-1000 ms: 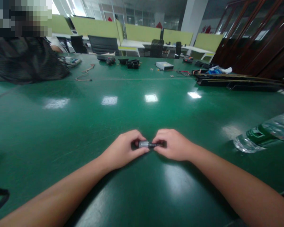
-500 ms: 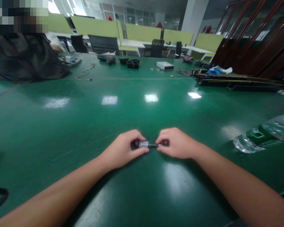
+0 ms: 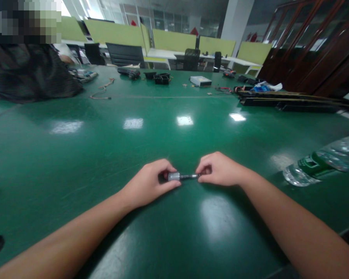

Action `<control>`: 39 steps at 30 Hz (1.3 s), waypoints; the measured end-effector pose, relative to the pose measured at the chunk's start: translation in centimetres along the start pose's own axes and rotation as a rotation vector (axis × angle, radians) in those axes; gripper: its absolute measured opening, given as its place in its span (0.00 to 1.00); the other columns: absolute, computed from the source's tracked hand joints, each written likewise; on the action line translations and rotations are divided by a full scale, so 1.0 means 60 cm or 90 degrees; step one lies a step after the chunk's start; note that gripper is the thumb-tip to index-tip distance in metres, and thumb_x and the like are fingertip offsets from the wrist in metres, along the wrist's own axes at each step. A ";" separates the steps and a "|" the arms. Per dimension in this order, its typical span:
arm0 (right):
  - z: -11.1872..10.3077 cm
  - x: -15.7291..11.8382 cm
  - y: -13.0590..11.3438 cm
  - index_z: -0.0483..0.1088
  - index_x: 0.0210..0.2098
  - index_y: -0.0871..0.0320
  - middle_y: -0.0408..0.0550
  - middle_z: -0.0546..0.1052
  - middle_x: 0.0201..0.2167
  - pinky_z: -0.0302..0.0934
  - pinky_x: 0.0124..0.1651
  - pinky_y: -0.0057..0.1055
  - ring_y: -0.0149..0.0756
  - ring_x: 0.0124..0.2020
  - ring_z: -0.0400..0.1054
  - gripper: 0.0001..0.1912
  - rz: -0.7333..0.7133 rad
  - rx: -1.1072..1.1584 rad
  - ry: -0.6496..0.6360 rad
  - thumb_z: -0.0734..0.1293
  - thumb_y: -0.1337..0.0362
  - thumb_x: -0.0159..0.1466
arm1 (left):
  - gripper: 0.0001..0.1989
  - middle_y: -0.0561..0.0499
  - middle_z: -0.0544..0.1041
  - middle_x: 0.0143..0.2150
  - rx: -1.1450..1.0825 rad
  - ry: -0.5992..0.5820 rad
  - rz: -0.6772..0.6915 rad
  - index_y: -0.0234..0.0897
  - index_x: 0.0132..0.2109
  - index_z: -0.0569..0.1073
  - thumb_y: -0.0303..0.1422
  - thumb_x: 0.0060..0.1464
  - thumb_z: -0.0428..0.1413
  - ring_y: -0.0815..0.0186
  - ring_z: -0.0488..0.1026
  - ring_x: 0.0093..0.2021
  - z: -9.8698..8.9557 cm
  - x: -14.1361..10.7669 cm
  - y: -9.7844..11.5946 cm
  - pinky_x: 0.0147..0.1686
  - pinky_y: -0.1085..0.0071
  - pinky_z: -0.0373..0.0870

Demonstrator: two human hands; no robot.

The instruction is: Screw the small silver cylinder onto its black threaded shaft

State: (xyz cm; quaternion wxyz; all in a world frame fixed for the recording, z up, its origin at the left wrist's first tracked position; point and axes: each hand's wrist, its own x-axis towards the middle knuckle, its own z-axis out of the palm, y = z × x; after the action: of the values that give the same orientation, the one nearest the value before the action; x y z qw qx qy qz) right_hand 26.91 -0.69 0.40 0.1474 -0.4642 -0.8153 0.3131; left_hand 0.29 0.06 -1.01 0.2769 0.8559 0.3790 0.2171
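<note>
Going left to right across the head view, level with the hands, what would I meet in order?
Left hand gripping a silver cylinder → thin dark shaft → right hand → green-labelled clear plastic bottle.

Bare forearms (image 3: pixel 87 229) tapering to narrow wrists (image 3: pixel 125 199), left hand (image 3: pixel 148 184) and right hand (image 3: pixel 219 169) equally bare, fingers (image 3: pixel 166 164) included

The right hand (image 3: pixel 219 170) covers one end of the thin rod (image 3: pixel 188 176).
</note>
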 end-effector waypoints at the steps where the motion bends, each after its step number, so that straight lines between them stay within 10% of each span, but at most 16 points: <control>1: 0.001 0.000 -0.001 0.81 0.36 0.60 0.43 0.77 0.30 0.60 0.32 0.25 0.28 0.29 0.69 0.07 -0.002 0.004 -0.003 0.75 0.67 0.56 | 0.11 0.52 0.77 0.35 0.000 0.001 0.000 0.39 0.40 0.76 0.40 0.56 0.63 0.65 0.73 0.34 0.000 0.000 0.000 0.34 0.71 0.69; 39: 0.043 0.012 -0.019 0.78 0.43 0.58 0.49 0.78 0.37 0.61 0.45 0.31 0.36 0.40 0.69 0.08 -0.173 -0.093 0.057 0.69 0.64 0.65 | 0.11 0.51 0.76 0.36 0.000 -0.003 0.025 0.38 0.41 0.75 0.40 0.57 0.62 0.64 0.73 0.35 0.000 0.000 -0.003 0.35 0.71 0.69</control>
State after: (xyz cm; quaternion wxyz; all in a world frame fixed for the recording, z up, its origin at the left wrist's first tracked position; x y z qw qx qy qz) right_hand 24.42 -1.48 -0.88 0.1904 -0.3728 -0.8838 0.2090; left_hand 0.19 0.13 -1.09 0.2733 0.8638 0.3617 0.2200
